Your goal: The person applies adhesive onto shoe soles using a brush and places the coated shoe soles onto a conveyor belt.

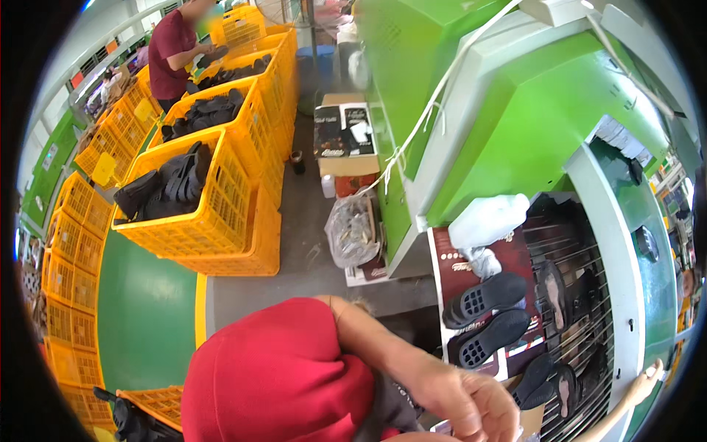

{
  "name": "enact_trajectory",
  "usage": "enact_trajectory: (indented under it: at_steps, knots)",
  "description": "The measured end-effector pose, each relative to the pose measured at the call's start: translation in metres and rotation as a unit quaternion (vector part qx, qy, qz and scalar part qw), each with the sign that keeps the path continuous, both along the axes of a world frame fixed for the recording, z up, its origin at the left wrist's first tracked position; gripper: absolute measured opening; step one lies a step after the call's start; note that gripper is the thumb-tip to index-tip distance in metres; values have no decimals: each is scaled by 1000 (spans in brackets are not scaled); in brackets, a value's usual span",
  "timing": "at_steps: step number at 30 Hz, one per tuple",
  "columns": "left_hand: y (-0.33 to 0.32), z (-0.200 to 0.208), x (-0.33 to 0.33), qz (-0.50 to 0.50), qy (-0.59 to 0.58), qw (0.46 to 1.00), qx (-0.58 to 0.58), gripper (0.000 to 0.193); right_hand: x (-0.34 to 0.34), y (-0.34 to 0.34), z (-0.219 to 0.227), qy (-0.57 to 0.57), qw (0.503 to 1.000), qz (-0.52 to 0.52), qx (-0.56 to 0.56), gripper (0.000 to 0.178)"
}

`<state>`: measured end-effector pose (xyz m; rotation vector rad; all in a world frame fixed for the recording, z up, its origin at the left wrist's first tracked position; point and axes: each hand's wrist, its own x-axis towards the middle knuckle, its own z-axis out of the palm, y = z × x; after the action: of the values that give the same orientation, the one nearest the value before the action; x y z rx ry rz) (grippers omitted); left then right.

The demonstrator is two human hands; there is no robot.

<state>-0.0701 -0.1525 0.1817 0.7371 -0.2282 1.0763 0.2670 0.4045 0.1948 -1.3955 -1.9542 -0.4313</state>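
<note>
My left arm, in a red sleeve (272, 368), reaches across the lower middle. At its end my left hand (471, 405) is closed, its fingers curled downward; what they hold, if anything, is hidden. A strip of skin shows at the bottom edge beside it, but my right hand does not show. Just beyond my left hand lie two black shoe soles (487, 337) with a grid of square hollows, on a dark red printed carton (449, 258). A dark sole (534, 381) lies nearer, close to my fingers.
A rack of metal rods (574, 295) carrying soles runs into a green machine (501, 147). A white jug (486, 221) stands on the carton. Yellow crates (228, 214) of black shoes fill the left; a person (171, 55) works there. Another person's hand (646, 374) touches the right edge.
</note>
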Motion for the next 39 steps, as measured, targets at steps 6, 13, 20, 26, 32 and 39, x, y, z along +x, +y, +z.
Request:
enact_trajectory:
  at_steps: [6,13,20,26,32,39]
  knots:
    - [12,-99,6,126,205,970,22,32,14,17,4,2,1000,27,-8,31]
    - [-61,-233,-52,306,665,650,204,24,23,31,-2,30,999,24,-37,33]
    - [-115,-280,-117,23,895,359,266,102,0,23,1,-5,998,64,-22,36]
    - [-58,-354,-109,131,727,349,576,132,5,13,4,-26,999,31,-16,36]
    - [-30,-341,-118,76,706,437,551,128,8,4,9,-19,1000,1,1,38]
    - [-35,-341,-116,119,708,461,522,122,2,14,-1,10,1000,28,-1,34]
